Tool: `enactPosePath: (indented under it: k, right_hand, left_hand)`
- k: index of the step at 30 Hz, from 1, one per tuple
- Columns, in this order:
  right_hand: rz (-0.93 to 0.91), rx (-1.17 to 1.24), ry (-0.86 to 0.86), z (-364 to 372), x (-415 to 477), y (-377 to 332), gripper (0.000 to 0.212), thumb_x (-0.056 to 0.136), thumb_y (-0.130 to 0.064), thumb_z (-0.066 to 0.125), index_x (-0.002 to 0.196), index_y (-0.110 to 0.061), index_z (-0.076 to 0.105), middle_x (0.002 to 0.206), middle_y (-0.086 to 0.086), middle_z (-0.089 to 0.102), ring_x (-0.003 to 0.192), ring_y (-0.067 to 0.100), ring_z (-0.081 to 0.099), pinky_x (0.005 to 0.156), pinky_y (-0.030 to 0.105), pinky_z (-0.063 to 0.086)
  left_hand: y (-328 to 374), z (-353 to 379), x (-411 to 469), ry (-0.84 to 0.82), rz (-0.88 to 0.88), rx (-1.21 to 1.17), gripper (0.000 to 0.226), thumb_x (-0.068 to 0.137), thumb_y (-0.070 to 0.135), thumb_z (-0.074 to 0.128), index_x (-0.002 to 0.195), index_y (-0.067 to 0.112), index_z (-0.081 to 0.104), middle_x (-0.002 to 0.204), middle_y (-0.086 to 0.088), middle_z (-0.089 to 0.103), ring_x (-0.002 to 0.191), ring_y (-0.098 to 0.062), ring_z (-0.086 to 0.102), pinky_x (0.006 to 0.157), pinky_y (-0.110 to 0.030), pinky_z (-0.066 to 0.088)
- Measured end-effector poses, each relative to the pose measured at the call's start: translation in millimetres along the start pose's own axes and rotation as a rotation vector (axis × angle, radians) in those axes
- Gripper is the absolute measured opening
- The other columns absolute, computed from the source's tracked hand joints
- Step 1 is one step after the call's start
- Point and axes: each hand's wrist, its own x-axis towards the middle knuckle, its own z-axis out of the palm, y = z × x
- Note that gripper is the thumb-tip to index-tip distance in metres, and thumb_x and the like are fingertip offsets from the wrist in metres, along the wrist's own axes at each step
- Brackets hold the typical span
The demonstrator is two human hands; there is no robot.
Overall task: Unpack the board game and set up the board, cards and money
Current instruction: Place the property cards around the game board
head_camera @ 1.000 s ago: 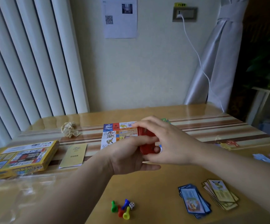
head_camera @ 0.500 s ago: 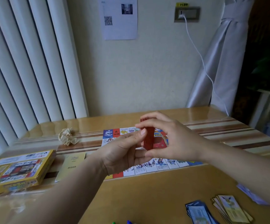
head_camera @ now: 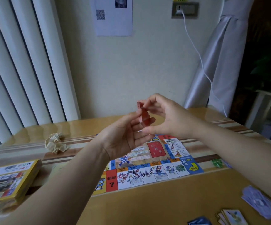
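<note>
The right hand [head_camera: 168,118] pinches the red card deck [head_camera: 144,118] end to end, the left hand [head_camera: 123,138] gripping its side, both now raised higher over the board [head_camera: 156,169] below, probably squaring it for placement.

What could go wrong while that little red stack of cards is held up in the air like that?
The red card stack is pinched between the left hand and right hand above the board; a slip could scatter cards across it. Some might slide into the purple pile at the right.
</note>
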Motion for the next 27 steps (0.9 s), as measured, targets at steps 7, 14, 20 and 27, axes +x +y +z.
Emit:
enactPosePath:
  k: [7,14,20,27]
  right_hand:
    - [-0.021,-0.138,-0.025,-3,15,14,0.034,0.067,-0.021,0.082,0.084,-0.029,0.055,0.117,-0.004,0.057,0.115,0.003,0.053,0.108,0.027,0.037]
    - [0.056,-0.118,-0.047,3,22,34,0.039,0.066,-0.024,0.084,0.09,-0.025,0.053,0.114,-0.008,0.061,0.111,-0.002,0.056,0.098,0.014,0.041]
    - [0.395,-0.588,-0.379,8,27,102,0.037,0.072,-0.022,0.08,0.096,-0.025,0.052,0.11,-0.006,0.056,0.1,0.014,0.057,0.085,0.031,0.053]
    - [0.484,-0.748,-0.587,31,37,147,0.039,0.075,-0.016,0.076,0.102,-0.022,0.048,0.113,0.0,0.053,0.101,0.021,0.053,0.08,0.033,0.051]
  left_hand:
    - [-2,-9,21,0.048,-0.005,0.043,0.044,0.077,0.041,0.062,0.105,0.007,0.065,0.103,-0.008,0.07,0.075,-0.018,0.07,0.079,-0.035,0.055]
    - [-10,-23,36,0.039,0.026,0.089,0.054,0.082,0.041,0.058,0.121,0.003,0.059,0.113,-0.014,0.066,0.089,-0.024,0.067,0.082,-0.037,0.056]
    - [-57,-73,65,0.252,-0.02,1.563,0.038,0.096,0.041,0.046,0.127,0.021,0.055,0.131,-0.001,0.057,0.105,-0.015,0.06,0.096,-0.038,0.049]
    - [-91,-99,78,0.156,-0.217,1.944,0.045,0.096,0.037,0.046,0.14,0.038,0.039,0.144,0.002,0.039,0.126,-0.029,0.043,0.104,-0.049,0.038]
